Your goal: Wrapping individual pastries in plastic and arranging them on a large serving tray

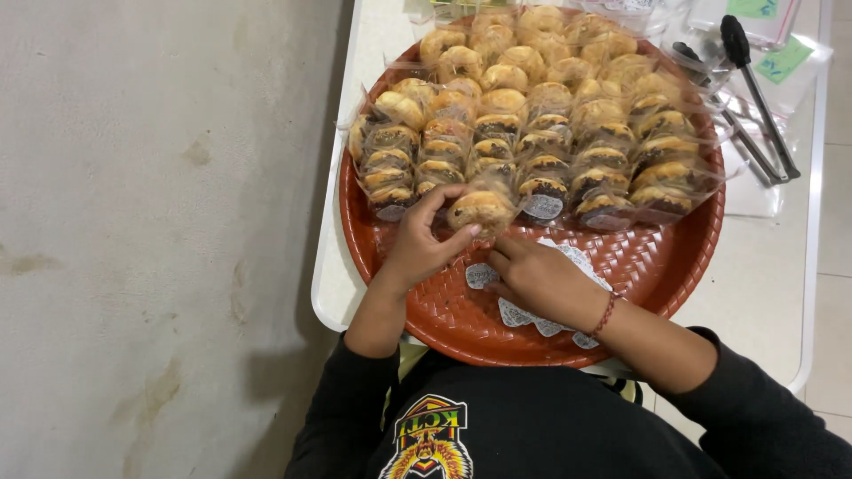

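Woven orange-red plastic forms the round tray on the white counter, its far half packed with rows of wrapped pastries. The left hand clamps one wrapped pastry at the near row's edge, steadying it. The right hand, fingers curled together, rests on small white stickers just beside.

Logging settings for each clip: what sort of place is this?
Probably a small home or stall baking set-up: a round red woven tray of clear-wrapped pastries on a white table, tongs beside it, and the hands handling one wrapped pastry.
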